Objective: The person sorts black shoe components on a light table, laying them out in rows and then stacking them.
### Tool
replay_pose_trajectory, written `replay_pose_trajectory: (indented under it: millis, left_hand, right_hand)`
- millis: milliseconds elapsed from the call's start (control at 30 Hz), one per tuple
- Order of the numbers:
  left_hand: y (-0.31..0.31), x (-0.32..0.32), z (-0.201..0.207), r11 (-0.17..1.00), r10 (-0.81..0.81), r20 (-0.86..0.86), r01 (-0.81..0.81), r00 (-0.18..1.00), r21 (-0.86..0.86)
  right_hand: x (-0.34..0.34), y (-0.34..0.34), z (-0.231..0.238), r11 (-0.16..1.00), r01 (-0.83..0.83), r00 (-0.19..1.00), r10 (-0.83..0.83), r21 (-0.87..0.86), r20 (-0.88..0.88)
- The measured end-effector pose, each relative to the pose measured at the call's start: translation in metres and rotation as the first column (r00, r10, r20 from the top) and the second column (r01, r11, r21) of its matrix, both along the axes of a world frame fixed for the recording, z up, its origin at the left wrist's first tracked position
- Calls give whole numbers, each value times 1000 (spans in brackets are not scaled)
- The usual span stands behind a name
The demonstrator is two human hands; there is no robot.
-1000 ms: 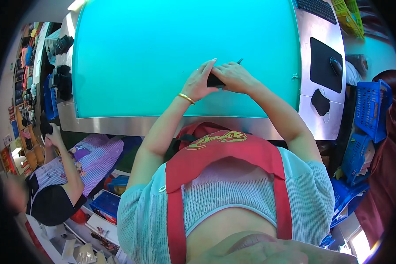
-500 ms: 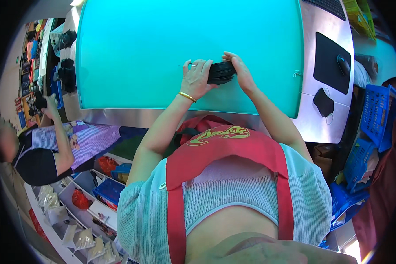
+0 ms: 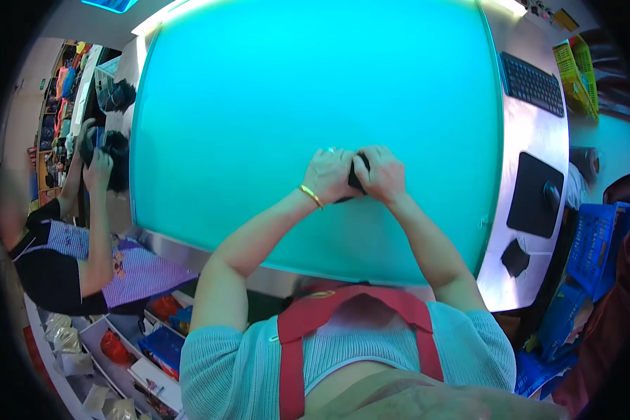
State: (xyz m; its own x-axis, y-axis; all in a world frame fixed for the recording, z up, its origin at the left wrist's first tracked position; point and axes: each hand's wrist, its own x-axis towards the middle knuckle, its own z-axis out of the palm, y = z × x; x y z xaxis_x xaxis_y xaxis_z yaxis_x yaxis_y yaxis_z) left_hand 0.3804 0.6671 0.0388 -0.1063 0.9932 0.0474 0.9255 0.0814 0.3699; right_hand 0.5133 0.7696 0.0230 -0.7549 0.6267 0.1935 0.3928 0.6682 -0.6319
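Note:
Close together over the turquoise work surface [image 3: 259, 105], both my hands are wrapped round a stack of thin black pieces [image 3: 355, 185]. My left hand [image 3: 328, 172], with a ring and a gold bangle at the wrist, grips the stack's left side. On its right side, my right hand [image 3: 385, 175] is closed with curled fingers. Only a dark strip of the stack shows between the hands and beneath the left one; the rest is hidden by my fingers. What kind of pieces they are, I cannot tell.
Along the right lie a keyboard [image 3: 532, 84], a black mouse pad [image 3: 535, 194] with a mouse [image 3: 551, 196], and a black face mask [image 3: 515, 257]. Blue baskets [image 3: 595, 245] stand beyond. At left, a co-worker's hands [image 3: 98, 168] handle a dark item; an open drawer [image 3: 112, 364] sits below.
My hands have closed in on the black stack, my right fingers going from straight to curled. The view has shifted, showing more of the table's far end. The co-worker's hands have moved to the dark items.

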Motion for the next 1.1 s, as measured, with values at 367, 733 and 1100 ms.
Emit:
replay_pose_trajectory:
  millis: [367, 733, 1100]
  left_hand:
    - [251, -255, -9, 996, 61, -348, -36, 936, 76]
    - [301, -291, 22, 940, 38, -262, -123, 964, -318]
    - [303, -274, 19, 903, 152, -81, -172, 985, -393]
  right_hand:
    - [-262, 242, -10, 963, 255, 963, -261, 90, 62]
    - [-325, 287, -5, 945, 325, 915, -301, -46, 269]
    - [-318, 288, -14, 971, 237, 949, -228, -13, 217]
